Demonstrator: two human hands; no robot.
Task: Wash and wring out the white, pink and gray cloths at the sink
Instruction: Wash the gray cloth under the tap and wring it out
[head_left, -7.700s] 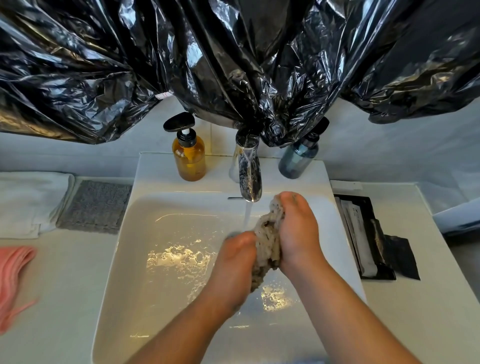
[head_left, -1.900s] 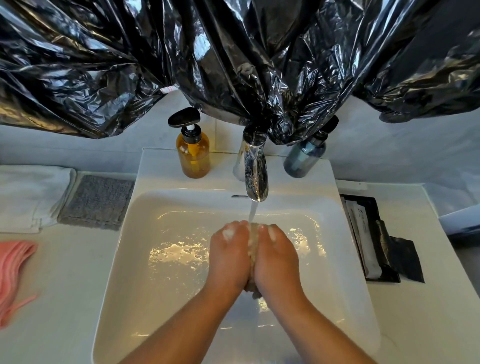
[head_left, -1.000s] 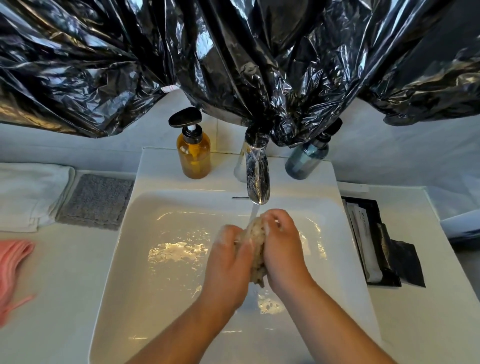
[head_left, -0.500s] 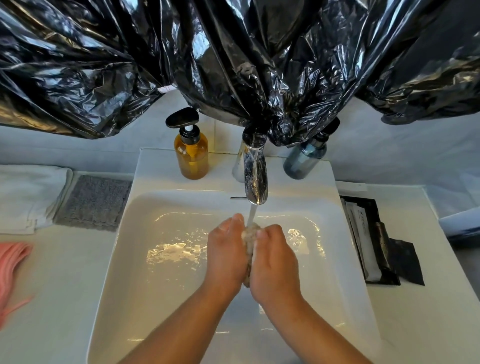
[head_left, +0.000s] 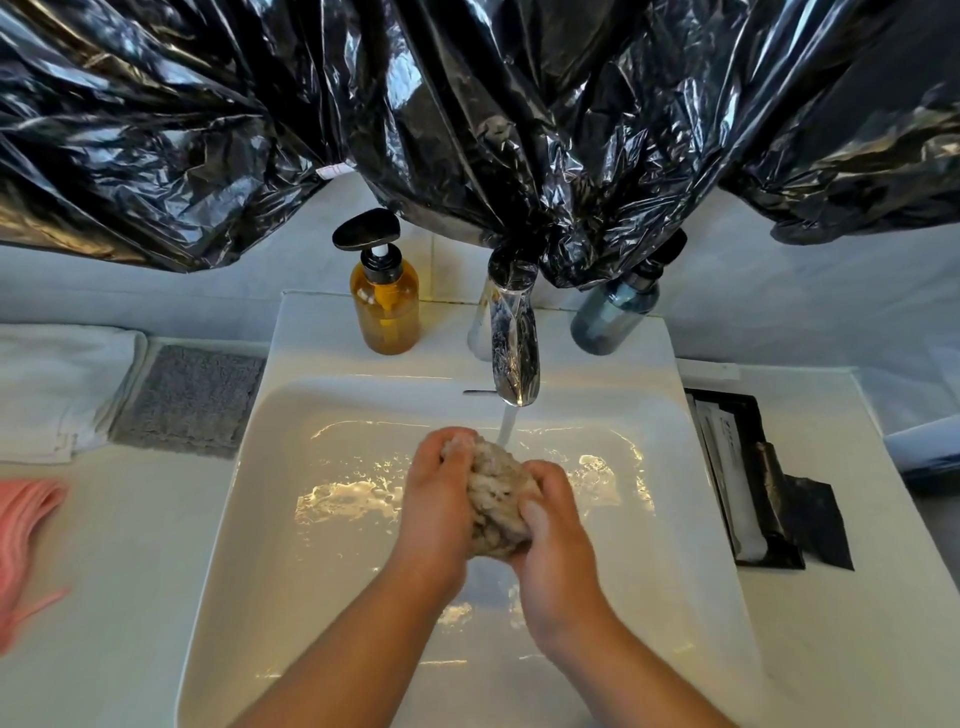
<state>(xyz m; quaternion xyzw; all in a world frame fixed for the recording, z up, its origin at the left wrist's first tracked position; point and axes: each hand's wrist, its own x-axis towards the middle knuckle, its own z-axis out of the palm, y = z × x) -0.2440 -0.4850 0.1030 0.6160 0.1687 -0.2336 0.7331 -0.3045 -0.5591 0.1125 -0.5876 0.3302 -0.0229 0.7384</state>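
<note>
Bunched cloth (head_left: 498, 504) held over mid-basin, squeezed between left hand (head_left: 436, 512) and right hand (head_left: 556, 545), fingers curled round it; faucet (head_left: 511, 348) streams at twelve o'clock, open sink (head_left: 244, 519) floor toward nine o'clock.

Wet cloth (head_left: 498, 501): mottled beige, bunched into a wad above the sink (head_left: 311, 338) basin. Gray cloth (head_left: 192, 400): flat on the desk (head_left: 130, 623), just left of the sink. White cloth (head_left: 57, 389): folded, farther left. Pink cloth (head_left: 23, 535): crumpled, front-left, well apart from the sink.

A bathroom washstand.
White sink (head_left: 249, 467) under a chrome faucet (head_left: 511, 343), amber soap pump bottle (head_left: 385, 306), folded towels (head_left: 57, 389) on the tabletop (head_left: 130, 545).
</note>
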